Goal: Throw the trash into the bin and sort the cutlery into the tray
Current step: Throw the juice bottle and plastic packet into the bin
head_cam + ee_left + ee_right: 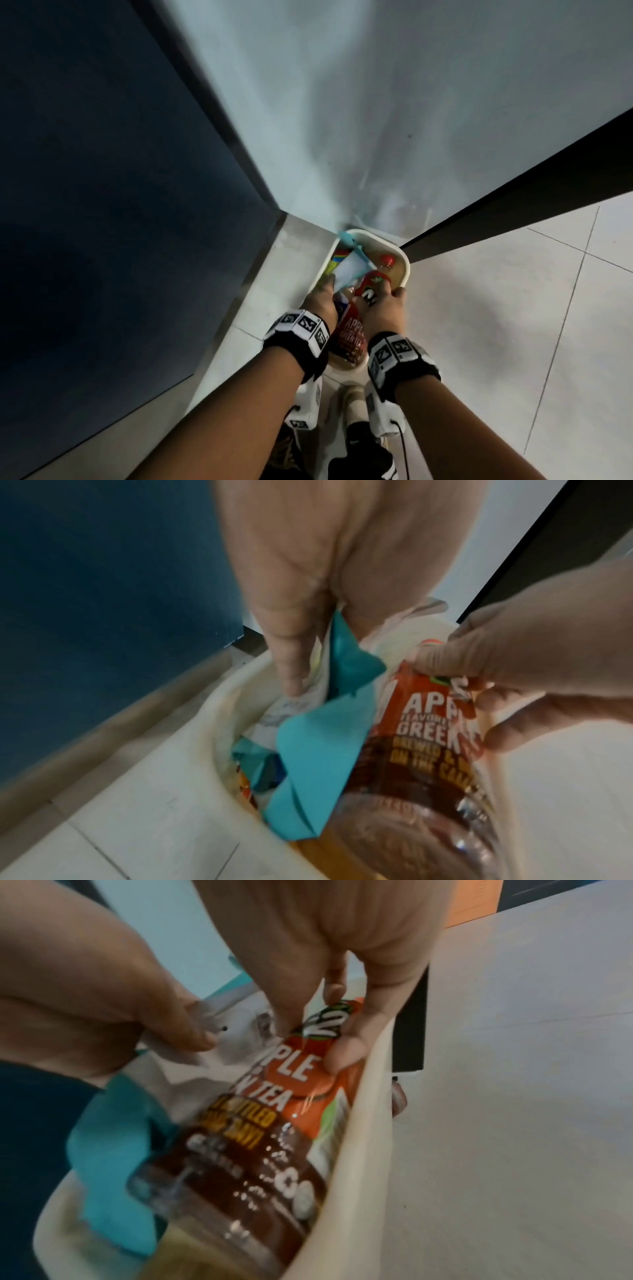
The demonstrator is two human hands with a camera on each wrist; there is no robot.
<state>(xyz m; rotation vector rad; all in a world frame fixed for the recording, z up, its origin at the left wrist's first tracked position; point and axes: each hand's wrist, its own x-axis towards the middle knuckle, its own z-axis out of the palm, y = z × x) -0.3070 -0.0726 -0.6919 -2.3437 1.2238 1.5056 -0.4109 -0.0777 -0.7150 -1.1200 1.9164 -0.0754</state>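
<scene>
A white bin [407, 264] stands on the floor in a corner. My left hand [320, 296] reaches into it and pinches a white and teal wrapper [346, 270]. In the left wrist view the thumb [291, 674] presses the wrapper [318, 750] against the fingers. My right hand [385, 303] grips the upper part of an apple green tea bottle [349, 334] with a red and brown label. The bottle [274, 1123] lies tilted inside the bin rim [359, 1123], base toward me, with my fingers [346, 1047] curled on its label.
Another red-capped bottle [388, 260] and a colourful packet [336, 261] lie in the bin. A dark blue panel [120, 205] rises on the left, a pale wall [376, 120] behind. White floor tiles [513, 308] spread to the right. My feet show below the wrists.
</scene>
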